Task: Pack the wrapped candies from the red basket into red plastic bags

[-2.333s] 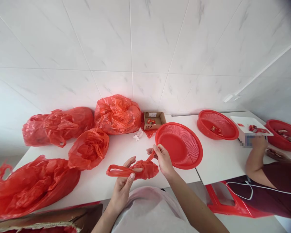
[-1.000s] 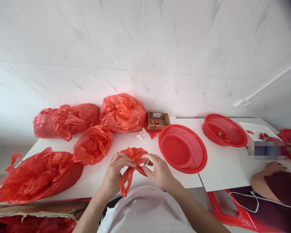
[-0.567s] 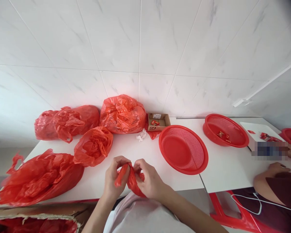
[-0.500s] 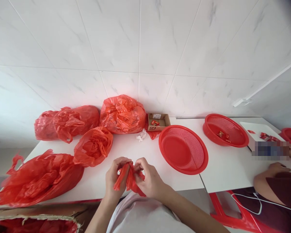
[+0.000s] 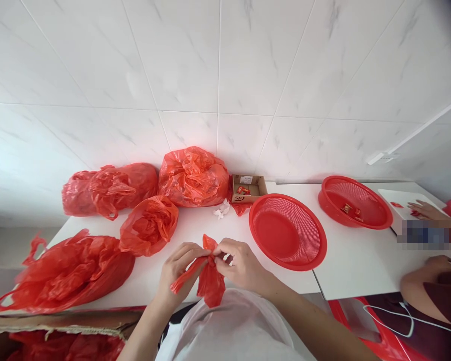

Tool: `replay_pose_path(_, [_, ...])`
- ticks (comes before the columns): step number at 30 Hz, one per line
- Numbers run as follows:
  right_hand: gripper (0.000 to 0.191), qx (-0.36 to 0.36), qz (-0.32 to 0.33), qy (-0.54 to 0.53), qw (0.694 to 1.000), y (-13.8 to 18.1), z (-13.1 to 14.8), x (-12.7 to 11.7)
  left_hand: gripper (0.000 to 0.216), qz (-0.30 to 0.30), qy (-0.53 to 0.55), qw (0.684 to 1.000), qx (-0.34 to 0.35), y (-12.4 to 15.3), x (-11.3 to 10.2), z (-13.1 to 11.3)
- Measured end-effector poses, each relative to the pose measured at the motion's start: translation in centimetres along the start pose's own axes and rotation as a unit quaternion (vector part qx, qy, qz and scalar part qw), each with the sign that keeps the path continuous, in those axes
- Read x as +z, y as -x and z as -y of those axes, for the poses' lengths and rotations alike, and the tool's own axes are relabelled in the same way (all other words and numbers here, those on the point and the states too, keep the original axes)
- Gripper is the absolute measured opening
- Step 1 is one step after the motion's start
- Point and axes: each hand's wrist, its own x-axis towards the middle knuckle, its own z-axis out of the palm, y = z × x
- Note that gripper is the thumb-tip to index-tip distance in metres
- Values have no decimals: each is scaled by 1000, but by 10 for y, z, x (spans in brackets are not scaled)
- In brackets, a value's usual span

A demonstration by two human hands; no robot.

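Note:
A small crumpled red plastic bag (image 5: 210, 281) hangs between my two hands at the near edge of the white table (image 5: 210, 235). My left hand (image 5: 178, 271) pinches its twisted handle on the left side. My right hand (image 5: 240, 265) pinches the bag's top, fingers pressed together right beside the left hand's. The bag's body droops below both hands, above my light shirt.
Several stuffed red plastic bags (image 5: 150, 225) lie left and at the back. An empty red mesh basket (image 5: 287, 231) sits right of my hands, a small cardboard box (image 5: 248, 186) behind it. Another person's hands (image 5: 424, 210) work at far right near a second red basket (image 5: 355, 203).
The bag was stretched out between my hands, then gathered and bunched; now it is twisted tight and hangs lower. The other person's hand has reached up onto the white board.

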Motion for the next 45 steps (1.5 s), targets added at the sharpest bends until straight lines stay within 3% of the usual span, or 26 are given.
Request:
replay_pose_path(4, [17,-84,-21,129,988,-3,9,-8,15,-21,2,1000,-5,-3,4,-2])
replay_pose_path(9, [13,-78,6,61,995,-6,11,-14,11,19,82,992,-98,-1,11,-4])
replay_pose_path(11, [13,-99,5,99,990,-8,8,-17,9,43,107,985,-131,-1,12,-7])
replay_pose_path(13, [12,-164,-7,190,968,-12,2,-22,8,54,142,976,-155,-3,14,-11])
replay_pose_path(15, [12,-257,-22,282,924,-17,-4,-28,8,47,173,969,-172,-5,16,-15])
replay_pose_path(18, [11,-339,-25,331,880,-19,-13,-34,9,20,163,970,-179,-6,16,-17])
replay_pose_path(26, [16,-202,-13,185,962,15,-30,-21,9,-64,60,991,-102,4,-3,0])
replay_pose_path(30, [17,-148,13,145,978,19,-25,-26,11,-14,53,991,-125,-7,-13,-8])
replay_pose_path(32, [33,-150,41,121,980,16,-20,-22,11,30,51,994,-93,-13,-14,-13])
replay_pose_path(34, [34,-164,55,98,980,11,-20,-10,12,50,43,996,-53,-17,-11,-15])
replay_pose_path(37, [19,-176,17,71,982,5,-32,14,17,21,4,999,-33,-16,-6,-17])
replay_pose_path(41, [22,-217,-34,63,973,-1,-54,39,20,-38,-59,997,24,-8,-5,-28])
replay_pose_path(45, [25,-240,-22,56,969,-8,-52,50,22,-41,-83,994,50,-3,-15,-43])
